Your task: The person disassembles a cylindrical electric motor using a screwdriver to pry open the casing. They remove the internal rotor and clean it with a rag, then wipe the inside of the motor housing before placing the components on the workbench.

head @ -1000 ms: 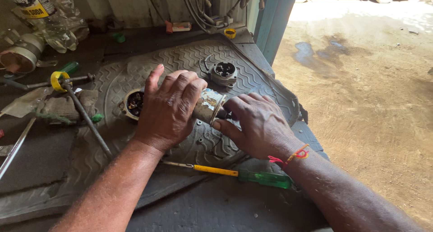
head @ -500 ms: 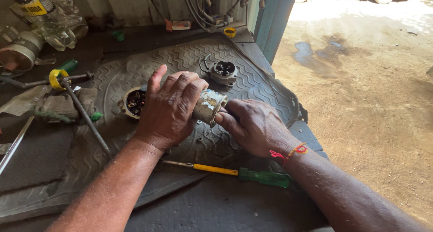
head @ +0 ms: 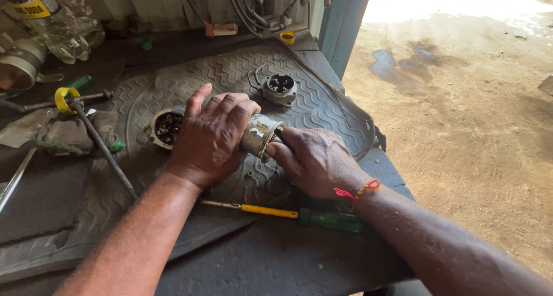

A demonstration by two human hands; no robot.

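Grimy ribbed rubber mat [head: 322,94] on workbench; left hand [head: 210,137] wrapped around metal cylinder [head: 259,135] above mat centre; right hand [head: 314,160] fingers seemingly pinching its end; screwdriver [head: 299,215] near wrists.

Lying on the mat [head: 322,94]: a round socket [head: 280,88] behind the hands, another socket [head: 166,126] left of them, a screwdriver [head: 299,215] in front.

left hand [head: 210,136]: palm down, fingers curled closed | right hand [head: 314,160]: fingers curled, facing left
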